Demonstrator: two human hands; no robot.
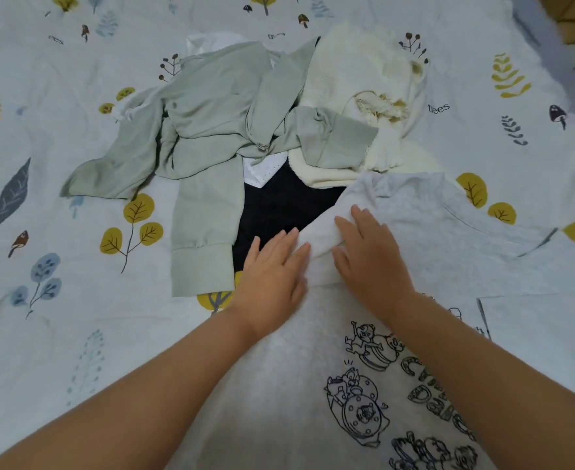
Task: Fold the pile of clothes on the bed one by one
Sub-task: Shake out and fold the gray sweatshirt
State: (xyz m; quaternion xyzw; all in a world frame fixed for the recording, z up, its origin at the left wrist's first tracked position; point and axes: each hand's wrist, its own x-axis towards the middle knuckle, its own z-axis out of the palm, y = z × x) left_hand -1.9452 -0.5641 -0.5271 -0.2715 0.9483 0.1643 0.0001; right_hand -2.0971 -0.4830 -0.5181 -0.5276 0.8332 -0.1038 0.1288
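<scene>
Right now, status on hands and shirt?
Both hands, left and right, flat on grey printed shirt. Sleeve half folded. Unfolded pile just beyond.
</scene>
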